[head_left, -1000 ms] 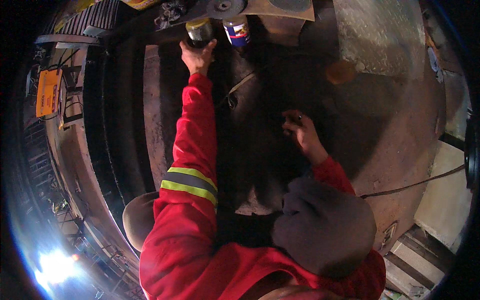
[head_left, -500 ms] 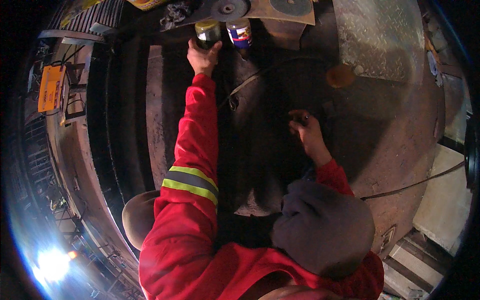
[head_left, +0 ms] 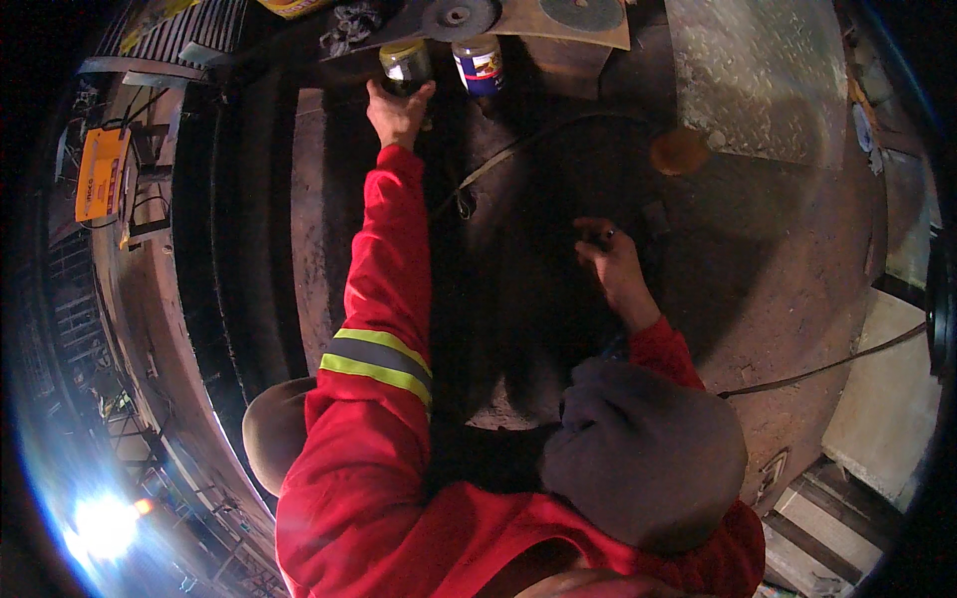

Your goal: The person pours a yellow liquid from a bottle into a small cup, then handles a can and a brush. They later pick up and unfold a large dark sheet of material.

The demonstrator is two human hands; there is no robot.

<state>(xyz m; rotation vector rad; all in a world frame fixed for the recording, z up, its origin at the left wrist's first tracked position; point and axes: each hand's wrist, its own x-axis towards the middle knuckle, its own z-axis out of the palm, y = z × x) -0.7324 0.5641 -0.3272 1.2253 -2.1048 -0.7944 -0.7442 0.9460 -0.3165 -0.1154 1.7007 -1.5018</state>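
Edging leftward: left hand (head_left: 397,115) gripping yellow-lidded jar (head_left: 406,68).

A brown surface (head_left: 520,20) is carrying a grey grinding disc (head_left: 460,17) and, near it, a second abrasive disc (head_left: 581,10), while the brown floor (head_left: 797,274) is bearing a tread-patterned metal plate (head_left: 758,80) and, by its corner, a round orange piece (head_left: 680,151)

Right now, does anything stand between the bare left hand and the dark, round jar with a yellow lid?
Nothing visible does: the left hand grips the yellow-lidded jar. The round jar with a blue label stands to its right, not between.
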